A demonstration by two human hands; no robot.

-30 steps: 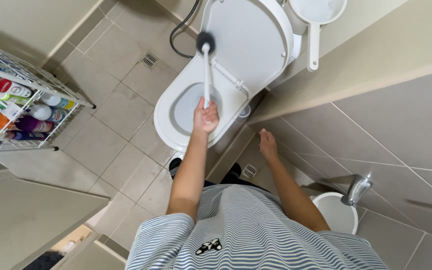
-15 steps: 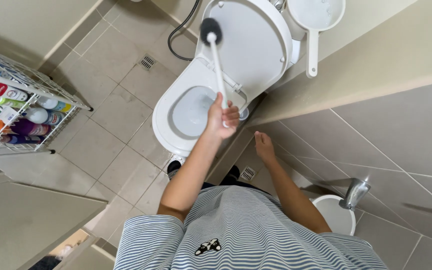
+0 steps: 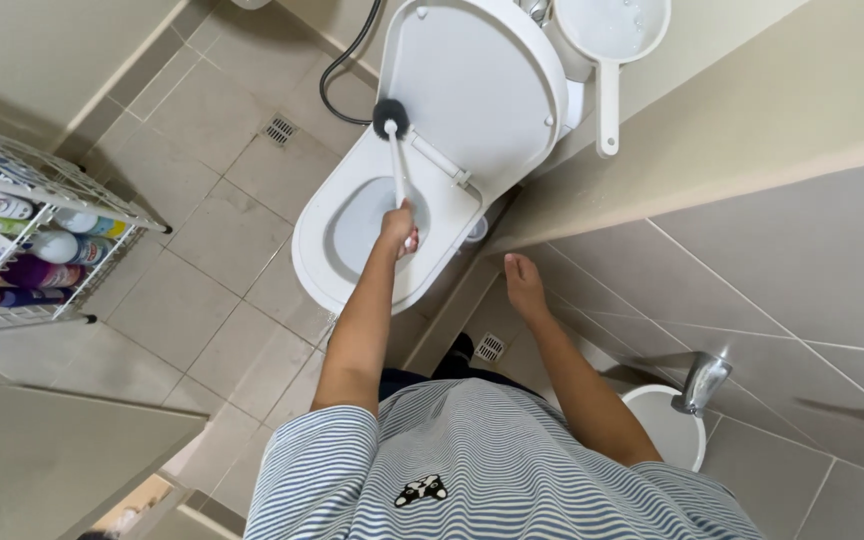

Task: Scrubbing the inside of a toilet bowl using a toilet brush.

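Note:
My left hand is shut on the white handle of a toilet brush. The brush's black head points away from me and sits at the back of the white toilet bowl, beside the raised lid. My right hand is empty, with fingers loosely together. It is held out near the base of the tiled wall, to the right of the bowl. My striped shirt fills the bottom of the view.
A white dipper holding water rests on the tank behind the lid. At the left stands a wire rack of bottles. A white bucket sits under a metal tap at the right. A black hose and floor drains are nearby.
My left hand shifted right, then back left. The brush head came down off the raised lid to the back of the bowl. My right hand barely moved.

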